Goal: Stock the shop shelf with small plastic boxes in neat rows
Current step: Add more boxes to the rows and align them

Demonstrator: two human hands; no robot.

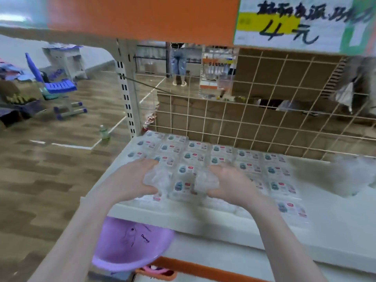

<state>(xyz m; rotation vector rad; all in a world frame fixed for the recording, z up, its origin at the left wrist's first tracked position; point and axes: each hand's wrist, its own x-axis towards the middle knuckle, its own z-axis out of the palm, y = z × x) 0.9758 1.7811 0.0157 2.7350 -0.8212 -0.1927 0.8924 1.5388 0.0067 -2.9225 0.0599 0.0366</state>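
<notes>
- White shelf board [335,226] carries the stock; its front lip faces the person, and a wire grid panel [264,123] backed by brown board closes off the rear.
- Small clear plastic boxes [250,166] with printed labels lie flat on the shelf in rows, edge to edge, from the back left corner toward the front right.
- Left hand [132,180]: fingers and thumb curled round a clear box [156,178] at the front of the rows.
- Right hand [230,184]: fingers and thumb curled round a second clear box [205,183], near the first. Motion blur hides whether either box touches the row beneath.
- Orange header panel [142,17] spans the top of the view; a handwritten price sign [293,25] hangs at its right end.
- Slotted grey upright [127,94] supports the shelf at its left rear corner.
- Purple plastic basin [130,245] sits below the shelf's front edge, above an orange shelf edge [203,270].
- Wood-pattern floor [50,169] extends to the left; a green bottle [104,132] stands on it near the upright.
- Blue and purple plastic chair [59,86] stands further left.
- Another person [179,64] stands in the background beside distant display racks.
</notes>
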